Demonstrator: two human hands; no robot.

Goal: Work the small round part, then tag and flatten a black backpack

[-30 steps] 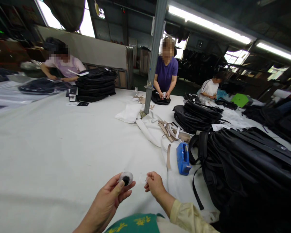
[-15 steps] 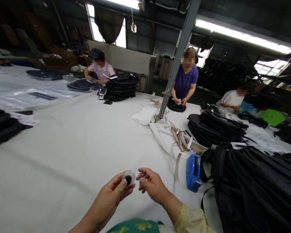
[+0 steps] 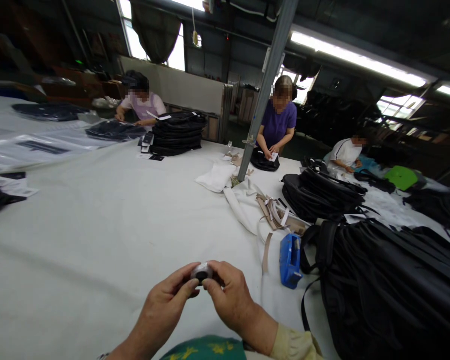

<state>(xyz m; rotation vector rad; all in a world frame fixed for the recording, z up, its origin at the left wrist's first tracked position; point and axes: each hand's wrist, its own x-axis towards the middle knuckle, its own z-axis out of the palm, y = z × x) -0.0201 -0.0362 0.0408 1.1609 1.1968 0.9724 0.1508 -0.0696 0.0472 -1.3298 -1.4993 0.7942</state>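
Observation:
A small roll of clear tape [image 3: 202, 270] with a dark core is held up over the near part of the white-covered table. My left hand [image 3: 168, 297] pinches it from the left, thumb at the front. From the right, my right hand [image 3: 232, 295] grips the same roll, with its thumb near the core and its fingers on the upper edge. To the right of my hands a blue tape dispenser [image 3: 290, 260] rests on the table, beside a thin beige strip [image 3: 267, 252].
Black backpacks [image 3: 382, 280] are piled along the right, with another black stack [image 3: 322, 192] behind. A metal post [image 3: 262, 100] rises from the white table [image 3: 127, 220]. Three co-workers work across it, one in a purple shirt [image 3: 279, 122]. Beige strips [image 3: 273, 210] lie in a bundle.
My right hand has moved left and closed on the tape roll, which the left hand was holding alone. The roll has tilted. The view has shifted slightly to the right.

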